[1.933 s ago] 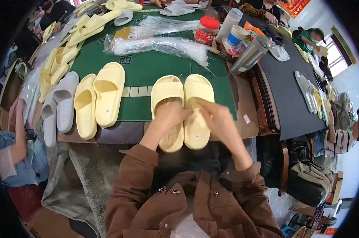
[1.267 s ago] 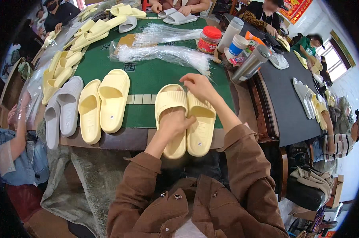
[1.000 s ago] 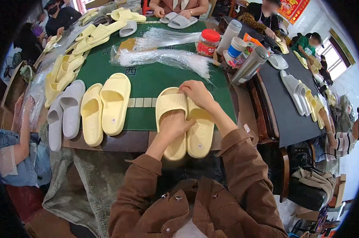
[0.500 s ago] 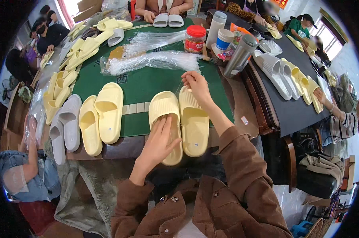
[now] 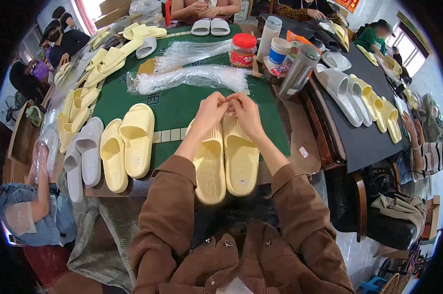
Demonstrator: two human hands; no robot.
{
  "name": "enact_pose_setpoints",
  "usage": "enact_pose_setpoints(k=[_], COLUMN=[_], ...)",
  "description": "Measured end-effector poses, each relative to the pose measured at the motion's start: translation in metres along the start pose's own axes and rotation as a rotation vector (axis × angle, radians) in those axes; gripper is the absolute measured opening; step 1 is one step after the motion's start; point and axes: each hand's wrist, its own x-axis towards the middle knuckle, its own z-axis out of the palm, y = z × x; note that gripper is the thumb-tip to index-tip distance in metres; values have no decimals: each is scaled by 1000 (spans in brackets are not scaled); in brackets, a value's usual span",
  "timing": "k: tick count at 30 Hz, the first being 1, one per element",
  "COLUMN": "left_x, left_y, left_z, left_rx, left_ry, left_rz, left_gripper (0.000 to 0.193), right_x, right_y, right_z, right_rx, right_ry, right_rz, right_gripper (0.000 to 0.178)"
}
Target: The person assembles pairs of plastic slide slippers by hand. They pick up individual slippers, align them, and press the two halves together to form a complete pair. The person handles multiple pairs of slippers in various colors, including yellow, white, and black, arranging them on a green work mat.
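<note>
A pair of pale yellow slides lies side by side before me, the left slide (image 5: 210, 171) and the right slide (image 5: 241, 166), toes pointing away. Over their toe ends my left hand (image 5: 212, 113) and my right hand (image 5: 244, 113) meet, fingertips pinched together. They hold a thin clear plastic tie, mostly hidden by the fingers. My hands cover parts of both toe straps. Just beyond lies a bundle of clear plastic ties (image 5: 192, 80) in a clear bag, with another tie bundle (image 5: 194, 51) behind it.
Left of me stand a yellow slide pair (image 5: 135, 142) and a grey slide pair (image 5: 90, 152). More yellow slides (image 5: 77, 108) line the green mat's (image 5: 177, 105) left edge. A red-lidded jar (image 5: 243, 50), paper cup (image 5: 278, 50) and steel tumbler (image 5: 299, 71) stand right. Other people work around.
My left hand has come out of the left slide and moved up to meet my right hand above the toes. Across the table, a person's hands have left the grey slides.
</note>
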Motion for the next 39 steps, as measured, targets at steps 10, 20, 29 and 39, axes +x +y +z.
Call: enact_pose_setpoints(k=[10, 20, 29, 39], left_x=[-11, -23, -18, -22], left_y=[-10, 10, -1, 2], left_z=[10, 8, 11, 8], left_rx=[-84, -154, -76, -118], left_ry=[137, 224, 216, 349], left_rz=[10, 9, -52, -43], left_gripper=[11, 11, 28, 27], right_x=[-3, -1, -10, -9], right_y=[13, 5, -7, -2], right_z=[8, 1, 6, 10], right_rx=[-101, 180, 19, -5], right_ry=[-6, -90, -25, -17], right_rz=[-165, 115, 27, -39], right_gripper=[25, 21, 12, 12])
